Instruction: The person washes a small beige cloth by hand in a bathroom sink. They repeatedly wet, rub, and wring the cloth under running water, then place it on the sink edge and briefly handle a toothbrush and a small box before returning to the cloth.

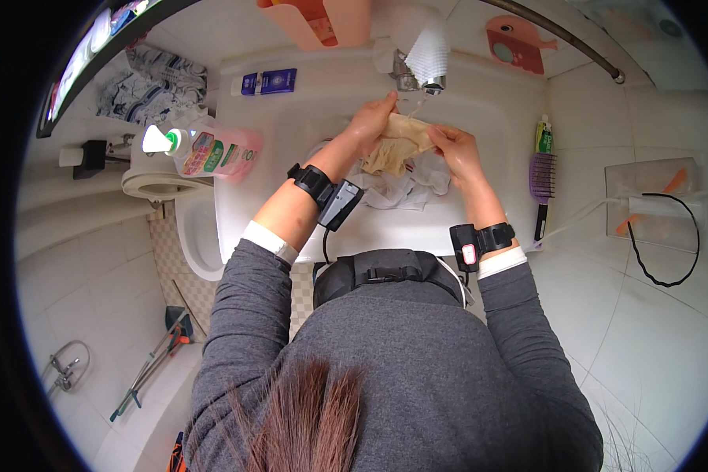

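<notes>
A wet beige cloth garment (406, 134) is stretched between my two hands, just below the running tap (433, 85). My left hand (373, 121) pinches its left end with the thumb up. At the other end, the fingers and thumb of my right hand (457, 150) grip the edge. Water falls from the spout onto or right beside the cloth. The lower part of the garment hangs in folds over white wet cloths (389, 192), which lie in the basin of the white sink (495, 124). My hands partly cover these cloths.
On the sink's left rim stands a pump bottle of pink liquid (227, 154). A blue tube (269, 82) lies at the back left. Along the right rim are a toothpaste tube (544, 135) and a purple hairbrush (543, 177). A pink holder (318, 23) is behind the sink.
</notes>
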`<state>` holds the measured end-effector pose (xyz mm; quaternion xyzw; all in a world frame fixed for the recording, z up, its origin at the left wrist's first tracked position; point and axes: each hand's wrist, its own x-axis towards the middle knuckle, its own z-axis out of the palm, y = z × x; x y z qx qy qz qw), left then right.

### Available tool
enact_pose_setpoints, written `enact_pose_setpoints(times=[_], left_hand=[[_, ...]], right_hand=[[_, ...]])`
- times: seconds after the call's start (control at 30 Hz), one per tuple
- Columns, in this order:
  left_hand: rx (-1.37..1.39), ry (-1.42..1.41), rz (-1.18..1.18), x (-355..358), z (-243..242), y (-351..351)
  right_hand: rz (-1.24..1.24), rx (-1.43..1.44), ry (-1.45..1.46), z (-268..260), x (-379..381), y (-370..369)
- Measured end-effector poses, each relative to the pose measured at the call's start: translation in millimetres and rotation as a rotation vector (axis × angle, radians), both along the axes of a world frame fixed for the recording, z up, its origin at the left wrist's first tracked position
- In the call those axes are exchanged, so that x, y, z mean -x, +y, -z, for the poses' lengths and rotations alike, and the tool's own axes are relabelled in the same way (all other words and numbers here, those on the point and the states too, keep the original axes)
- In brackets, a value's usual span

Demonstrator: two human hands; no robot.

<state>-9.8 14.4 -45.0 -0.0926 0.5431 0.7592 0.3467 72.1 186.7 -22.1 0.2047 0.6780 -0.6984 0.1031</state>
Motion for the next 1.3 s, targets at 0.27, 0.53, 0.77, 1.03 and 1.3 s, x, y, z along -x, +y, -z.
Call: enact_pose_setpoints(times=[0.27, 0.53, 0.77, 1.03, 1.3], left_hand=[[-0.137, 0.264, 0.157, -24.5, -18.0, -0.6], [-0.064, 0.541, 0.197, -39.7, -12.5, -25.2], [0.122, 0.624, 0.388, -34.9, 40.6, -24.7], [-0.373, -0.077, -0.108, -26.4, 17.3, -15.5], [-0.102, 0.483, 0.036, -53.4, -19.1, -2.7]], right_hand=[[0.193, 0.432, -0.074, -11.0, 2.0, -21.2], [0.174, 0.472, -0.017, -20.1, -2.2, -20.6], [0.055, 0.864, 0.076, -42.1, -5.2, -29.1], [0.507, 0.686, -0.115, 4.3, -6.4, -2.6], [0.429, 1.017, -0.189, 50.7, 5.4, -26.5]])
